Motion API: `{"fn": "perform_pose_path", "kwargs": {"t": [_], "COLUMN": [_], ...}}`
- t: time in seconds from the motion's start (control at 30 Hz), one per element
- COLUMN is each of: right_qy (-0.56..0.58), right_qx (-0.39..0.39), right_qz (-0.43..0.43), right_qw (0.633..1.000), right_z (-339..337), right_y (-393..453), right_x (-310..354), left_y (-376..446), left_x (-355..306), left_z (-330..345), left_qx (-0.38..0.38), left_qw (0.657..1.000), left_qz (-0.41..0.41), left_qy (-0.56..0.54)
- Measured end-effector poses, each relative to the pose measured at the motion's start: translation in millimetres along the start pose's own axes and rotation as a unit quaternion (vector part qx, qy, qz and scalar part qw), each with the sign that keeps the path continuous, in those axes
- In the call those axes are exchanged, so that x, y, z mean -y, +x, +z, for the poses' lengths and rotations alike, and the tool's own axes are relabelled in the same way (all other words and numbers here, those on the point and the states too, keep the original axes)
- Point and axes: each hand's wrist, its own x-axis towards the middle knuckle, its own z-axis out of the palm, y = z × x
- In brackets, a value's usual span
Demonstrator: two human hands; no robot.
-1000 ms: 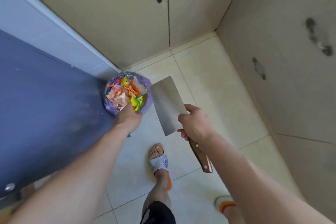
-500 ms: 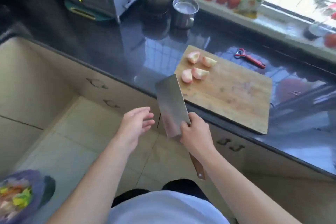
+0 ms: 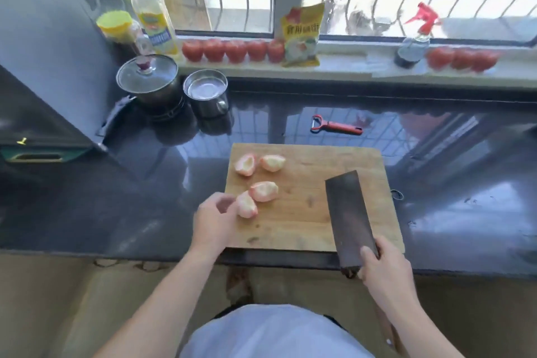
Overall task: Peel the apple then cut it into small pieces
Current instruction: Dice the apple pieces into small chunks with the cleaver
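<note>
The dark, glossy counter (image 3: 145,197) carries a rectangular wooden cutting board (image 3: 305,221) set at its front edge. My right hand (image 3: 383,273) reaches in from below, fingers wrapped on the cleaver (image 3: 348,218); its broad flat steel blade lies over the board's right side, tip pointing away. My left hand (image 3: 215,221) is at the board's left edge, fingers loosely curled beside the nearest of four peeled apple quarters (image 3: 263,190); contact appears likely, though blur prevents confirmation. A red peeler (image 3: 337,126) lies behind the board.
</note>
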Motion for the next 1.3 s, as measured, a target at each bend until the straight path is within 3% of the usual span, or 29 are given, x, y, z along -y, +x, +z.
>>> {"fn": "perform_pose_path", "kwargs": {"t": [0.1, 0.2, 0.3, 0.37, 0.5, 0.7, 0.83, 0.9, 0.97, 1.03, 1.17, 1.3], "right_qy": [0.013, 0.037, 0.040, 0.029, 0.005, -0.008, -0.038, -0.041, -0.036, -0.022, -0.008, -0.002], "right_qx": [-0.034, -0.049, -0.052, -0.050, -0.049, -0.007, 0.033, 0.038, 0.038, 0.033, 0.022, 0.011], "right_qz": [0.028, 0.042, 0.048, 0.049, 0.039, -0.006, -0.037, -0.056, -0.068, -0.073, -0.056, -0.044], "right_qw": [0.999, 0.997, 0.997, 0.997, 0.998, 1.000, 0.998, 0.997, 0.996, 0.997, 0.998, 0.999], "right_z": [4.2, 6.5, 2.7, -2.3, -16.3, -51.5, -66.5, -69.2, -67.9, -61.6, -40.5, -28.5], "right_y": [5.6, 7.3, 9.0, 17.7, 46.5, 96.3, 129.6, 139.9, 146.0, 147.1, 140.9, 128.9], "right_x": [17.8, 34.8, 42.6, 40.6, 33.6, 25.5, 26.4, 29.0, 32.7, 36.7, 43.7, 47.7], "left_y": [66.0, 103.2, 120.1, 122.2, 114.1, 66.0, 58.2, 54.9, 50.5, 46.4, 40.0, 62.9], "left_x": [-17.7, -37.2, -54.7, -57.1, -55.4, -61.8, -62.8, -61.4, -51.5, -27.7, 10.5, 13.7], "left_z": [19.7, 48.5, 67.4, 77.6, 97.0, 175.5, 207.4, 184.8, 144.2, 98.2, 59.1, 49.0], "left_qx": [0.112, 0.184, 0.230, 0.239, 0.277, 0.255, 0.212, 0.165, 0.078, 0.003, 0.130, 0.115], "left_qw": [0.969, 0.842, 0.779, 0.761, 0.828, 0.923, 0.919, 0.921, 0.946, 0.941, 0.906, 0.897], "left_qz": [0.111, 0.236, 0.235, 0.221, 0.154, 0.102, 0.127, 0.175, 0.158, 0.145, 0.141, 0.205], "left_qy": [0.191, 0.448, 0.533, 0.562, 0.463, 0.269, 0.306, 0.306, 0.273, 0.305, 0.377, 0.375]}}
